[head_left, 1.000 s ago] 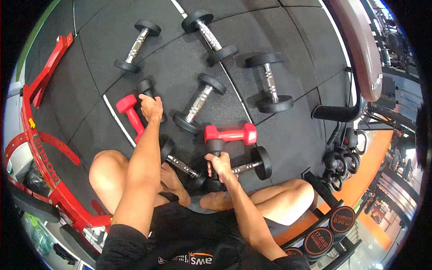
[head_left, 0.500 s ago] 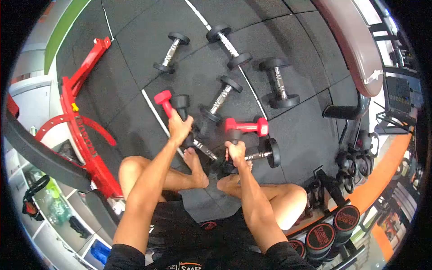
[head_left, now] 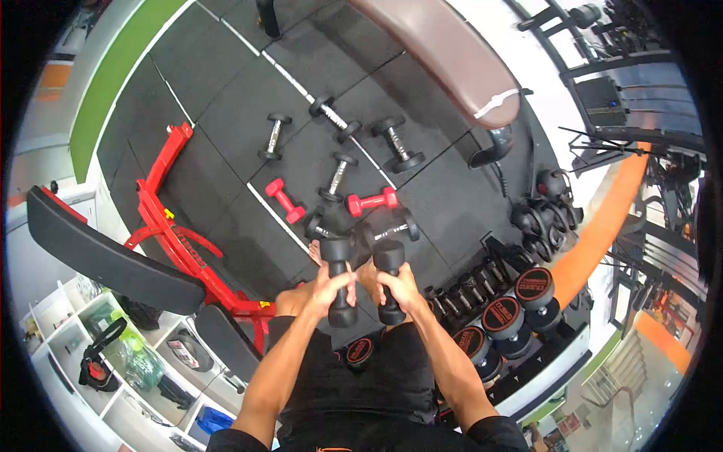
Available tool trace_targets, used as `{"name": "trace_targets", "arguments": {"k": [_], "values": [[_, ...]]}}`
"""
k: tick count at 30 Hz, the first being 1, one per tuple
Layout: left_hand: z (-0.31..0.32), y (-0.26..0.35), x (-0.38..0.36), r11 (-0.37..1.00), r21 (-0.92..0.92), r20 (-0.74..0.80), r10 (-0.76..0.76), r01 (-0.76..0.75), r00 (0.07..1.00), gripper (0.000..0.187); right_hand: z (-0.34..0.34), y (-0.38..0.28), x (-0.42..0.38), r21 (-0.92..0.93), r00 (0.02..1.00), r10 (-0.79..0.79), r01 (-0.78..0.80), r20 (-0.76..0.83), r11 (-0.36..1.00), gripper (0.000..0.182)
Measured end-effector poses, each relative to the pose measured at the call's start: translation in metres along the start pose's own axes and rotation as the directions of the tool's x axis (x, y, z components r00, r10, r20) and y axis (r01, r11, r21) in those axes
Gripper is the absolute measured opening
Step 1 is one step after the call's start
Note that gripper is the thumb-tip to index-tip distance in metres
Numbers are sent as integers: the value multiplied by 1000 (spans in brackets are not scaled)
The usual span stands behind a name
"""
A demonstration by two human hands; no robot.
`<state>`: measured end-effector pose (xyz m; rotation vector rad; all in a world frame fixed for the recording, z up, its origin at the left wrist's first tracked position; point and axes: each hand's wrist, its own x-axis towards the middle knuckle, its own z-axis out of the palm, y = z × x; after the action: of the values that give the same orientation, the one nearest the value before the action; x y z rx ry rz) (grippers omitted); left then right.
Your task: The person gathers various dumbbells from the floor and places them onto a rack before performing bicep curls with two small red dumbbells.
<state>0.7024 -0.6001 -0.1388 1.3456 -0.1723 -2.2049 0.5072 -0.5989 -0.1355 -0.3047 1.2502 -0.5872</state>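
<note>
My left hand [head_left: 330, 290] is wrapped round the handle of a small black dumbbell [head_left: 337, 251]. A matching black dumbbell [head_left: 389, 255] is gripped in my right hand [head_left: 398, 289]. Both are raised in front of my thighs, side by side and apart. On the floor beyond them lie two red dumbbells: one at the left [head_left: 285, 200] and one nearer the middle [head_left: 373, 202]. Close to the raised weights, chrome-handled dumbbells [head_left: 395, 231] are partly hidden behind them.
Further chrome-handled dumbbells [head_left: 337, 177] lie about the black rubber floor [head_left: 226, 98]. A red machine frame [head_left: 162, 207] with black pads stands at the left, a brown padded bench [head_left: 459, 60] beyond. A rack of round dumbbells [head_left: 503, 319] and kettlebells [head_left: 542, 218] line the right.
Both hands have lifted the black dumbbells off the floor and drawn them back towards my body. My view has risen, and the red dumbbells stay on the floor.
</note>
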Motion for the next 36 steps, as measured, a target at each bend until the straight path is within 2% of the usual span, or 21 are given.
{"name": "trace_targets", "arguments": {"k": [3,6,9,12,14,16,19,21,24,28,32,36], "values": [[53,18,-63,998,44,135,32,-38,990,19,11,-45,-84,-109,991,-129,132,39,985,9],[100,38,-110,985,156,240,29,-68,970,19,6,-58,-144,-148,965,-250,259,73,955,10],[133,52,-140,966,218,360,55,-141,931,17,17,-77,-201,79,957,-289,287,12,955,13],[153,55,-161,944,300,433,-7,-137,901,17,28,-85,-242,323,954,-299,287,-14,902,14],[174,61,-177,953,280,490,-36,-118,871,14,36,-85,-264,452,952,-304,288,-39,844,13],[190,63,-195,959,259,542,-46,-115,839,13,49,-88,-288,474,916,-397,373,-53,797,14],[194,64,-218,934,346,623,-159,-88,766,15,67,-80,-321,404,878,-467,467,-106,787,15],[193,66,-231,903,415,684,-232,-107,692,18,83,-72,-348,468,872,-464,479,-156,743,17],[197,64,-258,862,500,690,-344,-77,636,19,104,-57,-380,523,852,-461,518,-247,677,22],[214,56,-288,827,554,694,-399,-91,599,14,124,-31,-409,538,802,-467,596,-372,596,24],[219,37,-303,774,632,688,-536,-41,489,18,142,-13,-448,507,722,-449,690,-526,516,25],[230,6,-328,683,728,645,-650,-63,402,21,147,21,-482,506,654,-427,756,-625,416,24]]}}
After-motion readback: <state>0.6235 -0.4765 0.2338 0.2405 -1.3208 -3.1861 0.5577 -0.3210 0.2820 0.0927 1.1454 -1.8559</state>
